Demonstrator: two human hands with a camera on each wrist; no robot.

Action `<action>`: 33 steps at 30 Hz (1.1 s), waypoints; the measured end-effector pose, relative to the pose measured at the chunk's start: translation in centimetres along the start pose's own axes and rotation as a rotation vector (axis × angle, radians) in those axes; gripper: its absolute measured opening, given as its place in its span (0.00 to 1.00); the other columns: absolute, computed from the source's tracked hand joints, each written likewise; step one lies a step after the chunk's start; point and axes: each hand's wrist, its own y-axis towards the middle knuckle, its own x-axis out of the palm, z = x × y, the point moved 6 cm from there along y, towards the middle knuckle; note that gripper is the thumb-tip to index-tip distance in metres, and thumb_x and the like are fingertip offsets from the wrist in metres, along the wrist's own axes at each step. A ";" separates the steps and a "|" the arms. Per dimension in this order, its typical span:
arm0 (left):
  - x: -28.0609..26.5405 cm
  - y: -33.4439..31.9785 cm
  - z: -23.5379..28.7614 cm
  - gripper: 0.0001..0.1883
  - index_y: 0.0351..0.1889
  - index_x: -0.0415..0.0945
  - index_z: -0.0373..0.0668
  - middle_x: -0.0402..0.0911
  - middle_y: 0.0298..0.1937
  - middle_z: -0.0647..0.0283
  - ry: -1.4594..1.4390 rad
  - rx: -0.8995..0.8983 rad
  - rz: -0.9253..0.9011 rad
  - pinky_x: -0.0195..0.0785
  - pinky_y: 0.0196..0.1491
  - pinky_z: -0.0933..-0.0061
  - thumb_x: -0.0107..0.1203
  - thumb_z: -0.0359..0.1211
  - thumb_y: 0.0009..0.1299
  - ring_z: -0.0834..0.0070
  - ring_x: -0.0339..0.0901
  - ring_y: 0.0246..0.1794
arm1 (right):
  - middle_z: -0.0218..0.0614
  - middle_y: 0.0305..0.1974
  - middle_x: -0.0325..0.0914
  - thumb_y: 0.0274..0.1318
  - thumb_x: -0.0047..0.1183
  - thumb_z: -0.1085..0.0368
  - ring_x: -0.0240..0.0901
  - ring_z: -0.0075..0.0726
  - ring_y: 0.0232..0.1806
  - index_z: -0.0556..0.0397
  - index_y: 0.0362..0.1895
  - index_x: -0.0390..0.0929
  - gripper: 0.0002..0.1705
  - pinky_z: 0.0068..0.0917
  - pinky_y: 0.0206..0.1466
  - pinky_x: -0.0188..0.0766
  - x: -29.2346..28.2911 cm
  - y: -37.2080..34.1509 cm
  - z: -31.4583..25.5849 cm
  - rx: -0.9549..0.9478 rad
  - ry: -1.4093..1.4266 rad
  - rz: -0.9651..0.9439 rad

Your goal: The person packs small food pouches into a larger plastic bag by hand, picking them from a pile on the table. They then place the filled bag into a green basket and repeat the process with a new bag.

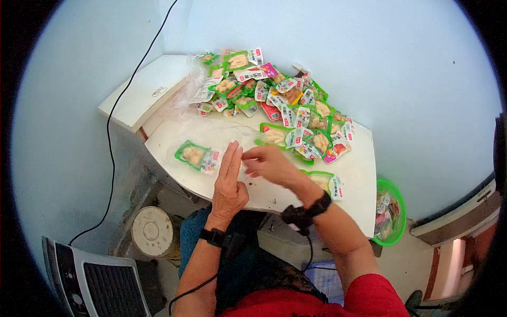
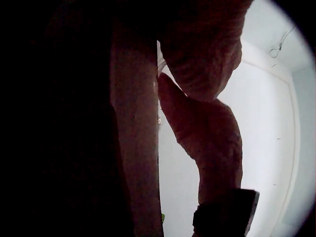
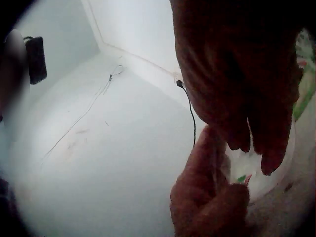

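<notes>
My left hand (image 1: 228,182) is raised over the table's front edge, its fingers straight and together. Beside its fingertips, my right hand (image 1: 274,166) has bent fingers that pinch at a thin clear plastic bag; that grip is partly hidden. In the right wrist view, translucent film (image 3: 239,165) shows between the two hands. A green-edged food packet (image 1: 193,154) with pale contents lies left of my left hand, with clear plastic around it. Another green-edged packet (image 1: 323,180) lies under my right forearm. The left wrist view is mostly dark.
A heap of food packets (image 1: 285,95) covers the back of the white table (image 1: 354,164). More clear plastic (image 1: 194,79) lies at its left. A green basket (image 1: 404,211) with packets stands at the right. A round stool (image 1: 152,231) and a black cable (image 1: 109,137) are at the left.
</notes>
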 end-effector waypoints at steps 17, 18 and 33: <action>-0.3 0.1 0.1 0.43 0.71 0.58 0.34 0.57 0.74 0.45 -0.053 -0.044 -0.042 0.52 0.74 0.59 0.39 0.14 0.49 0.49 0.55 0.75 | 0.52 0.32 0.81 0.40 0.66 0.45 0.79 0.55 0.42 0.63 0.33 0.82 0.30 0.48 0.48 0.74 -13.9 1.2 1.2 0.212 -1.218 0.436; -0.3 0.1 0.1 0.43 0.71 0.58 0.34 0.57 0.74 0.45 -0.050 -0.044 -0.041 0.52 0.74 0.59 0.39 0.14 0.50 0.49 0.55 0.75 | 0.50 0.30 0.81 0.41 0.66 0.48 0.79 0.55 0.41 0.61 0.32 0.81 0.26 0.47 0.47 0.74 -14.2 1.3 1.4 0.207 -1.136 0.438; -0.4 0.0 0.1 0.42 0.70 0.58 0.32 0.56 0.74 0.46 -0.073 -0.061 -0.055 0.51 0.75 0.59 0.40 0.15 0.50 0.50 0.53 0.76 | 0.38 0.39 0.76 0.53 0.43 0.77 0.80 0.39 0.37 0.60 0.45 0.69 0.13 0.40 0.41 0.83 -13.2 -6.3 -4.3 0.107 0.224 0.411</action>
